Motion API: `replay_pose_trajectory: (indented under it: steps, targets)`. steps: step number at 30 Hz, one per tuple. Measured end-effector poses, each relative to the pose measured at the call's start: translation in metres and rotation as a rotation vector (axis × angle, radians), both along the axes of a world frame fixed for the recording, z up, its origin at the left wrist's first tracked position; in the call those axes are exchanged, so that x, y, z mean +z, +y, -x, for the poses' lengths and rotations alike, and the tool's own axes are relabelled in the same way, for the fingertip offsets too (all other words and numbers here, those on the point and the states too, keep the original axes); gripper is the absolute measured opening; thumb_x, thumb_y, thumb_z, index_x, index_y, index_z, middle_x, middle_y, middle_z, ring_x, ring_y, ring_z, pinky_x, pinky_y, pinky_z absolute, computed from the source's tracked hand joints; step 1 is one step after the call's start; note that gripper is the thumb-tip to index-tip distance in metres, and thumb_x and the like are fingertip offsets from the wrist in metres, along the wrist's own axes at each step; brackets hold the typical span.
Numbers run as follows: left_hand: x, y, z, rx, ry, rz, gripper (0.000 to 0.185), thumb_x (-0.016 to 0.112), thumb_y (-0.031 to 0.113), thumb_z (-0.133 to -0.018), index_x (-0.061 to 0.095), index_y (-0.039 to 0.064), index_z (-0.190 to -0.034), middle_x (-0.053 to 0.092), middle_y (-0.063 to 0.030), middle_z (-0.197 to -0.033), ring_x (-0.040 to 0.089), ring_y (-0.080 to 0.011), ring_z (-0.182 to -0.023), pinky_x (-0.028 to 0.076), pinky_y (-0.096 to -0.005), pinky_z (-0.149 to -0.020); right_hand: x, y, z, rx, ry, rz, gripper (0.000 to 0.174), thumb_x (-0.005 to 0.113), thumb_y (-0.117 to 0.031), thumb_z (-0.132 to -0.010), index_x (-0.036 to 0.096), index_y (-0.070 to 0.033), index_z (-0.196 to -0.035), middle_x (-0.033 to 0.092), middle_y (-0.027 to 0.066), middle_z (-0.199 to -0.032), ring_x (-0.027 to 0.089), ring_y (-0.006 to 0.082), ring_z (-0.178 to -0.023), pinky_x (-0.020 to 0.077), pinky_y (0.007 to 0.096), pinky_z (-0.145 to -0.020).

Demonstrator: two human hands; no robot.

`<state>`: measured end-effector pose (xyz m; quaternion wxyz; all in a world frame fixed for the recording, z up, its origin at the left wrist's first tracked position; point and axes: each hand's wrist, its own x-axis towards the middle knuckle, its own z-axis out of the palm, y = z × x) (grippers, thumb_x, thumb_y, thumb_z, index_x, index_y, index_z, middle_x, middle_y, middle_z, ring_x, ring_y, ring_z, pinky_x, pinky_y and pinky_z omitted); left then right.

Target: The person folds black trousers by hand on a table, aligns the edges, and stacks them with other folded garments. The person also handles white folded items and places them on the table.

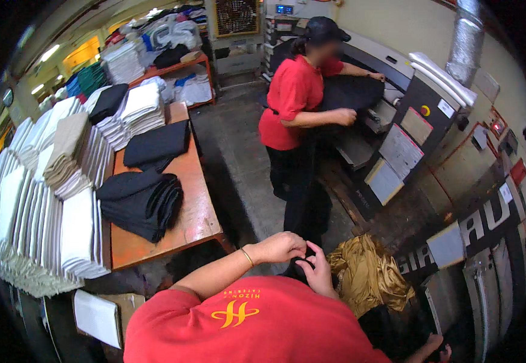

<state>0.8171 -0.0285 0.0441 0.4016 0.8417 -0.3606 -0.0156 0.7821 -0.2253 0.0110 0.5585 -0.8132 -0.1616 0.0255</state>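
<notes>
Both my hands are close together in front of my red shirt. My left hand (283, 247), with a gold-coloured bangle at the wrist, has its fingers curled in at a dark piece of cloth (303, 263). My right hand (319, 271) pinches the same dark cloth between thumb and fingers. Most of the cloth is hidden behind my hands and chest. Just right of my right hand lies a heap of shiny gold fabric (367, 272).
A co-worker (292, 100) in red spreads black cloth (353, 93) at a large machine (399, 149). On the left, an orange-topped table (199, 213) bears folded black cloths (140, 199) and stacks of white linen (79, 222). Another person's hand (435, 341) shows at bottom right.
</notes>
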Motion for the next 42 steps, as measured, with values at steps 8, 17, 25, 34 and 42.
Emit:
replay_pose_trajectory:
  steps: [8,17,25,34,42]
  targets:
    - [0.053,-0.011,-0.013,0.044,0.331,0.087,0.029,0.067,0.023,-0.09,0.055,0.006,-0.109,0.061,-0.0081,-0.083,0.06,-0.0255,-0.086,0.047,-0.0379,-0.081,-0.009,-0.001,-0.015,-0.096,-0.053,-0.172,0.019,0.072,-0.011,-0.086,0.059,0.0,-0.094,0.068,0.0128,-0.083,0.066,0.0146,-0.077,0.0502,0.0302,-0.07]
    - [0.024,-0.048,-0.086,-0.414,-0.164,-0.031,0.017,0.061,0.025,-0.093,0.062,0.012,-0.103,0.06,-0.0066,-0.117,0.048,-0.0259,-0.127,0.021,-0.0558,-0.114,0.022,-0.048,0.015,-0.372,-0.132,-0.045,0.016,0.071,-0.006,-0.086,0.059,0.001,-0.092,0.06,0.0056,-0.075,0.052,0.0086,-0.066,0.0438,0.026,-0.06]
    - [0.041,-0.065,-0.146,-0.401,-0.361,-0.138,0.019,0.066,0.028,-0.088,0.064,0.012,-0.098,0.063,-0.0043,-0.095,0.059,-0.0242,-0.105,0.026,-0.0529,-0.112,0.056,-0.069,0.088,-0.544,-0.155,-0.423,0.012,0.067,-0.006,-0.09,0.059,0.0,-0.095,0.062,0.0035,-0.087,0.058,0.0115,-0.08,0.047,0.0261,-0.074]
    - [0.054,-0.071,-0.216,-0.268,-0.355,-0.15,0.017,0.066,0.028,-0.088,0.065,0.013,-0.095,0.064,-0.0034,-0.095,0.059,-0.024,-0.107,0.023,-0.0541,-0.114,0.104,-0.091,0.119,-0.719,-0.424,-0.375,0.016,0.071,-0.012,-0.086,0.059,-0.001,-0.088,0.054,0.0024,-0.083,0.051,0.0096,-0.074,0.0408,0.0236,-0.068]
    - [-0.005,-0.06,-0.216,-0.158,-0.167,-0.241,0.024,0.07,0.029,-0.083,0.068,0.008,-0.095,0.069,-0.0146,-0.087,0.066,-0.0347,-0.085,0.051,-0.0434,-0.076,0.042,-0.072,0.083,-0.783,-0.038,-0.161,0.013,0.065,-0.004,-0.091,0.063,0.0,-0.103,0.068,0.0069,-0.088,0.064,0.0123,-0.081,0.0501,0.0253,-0.075]
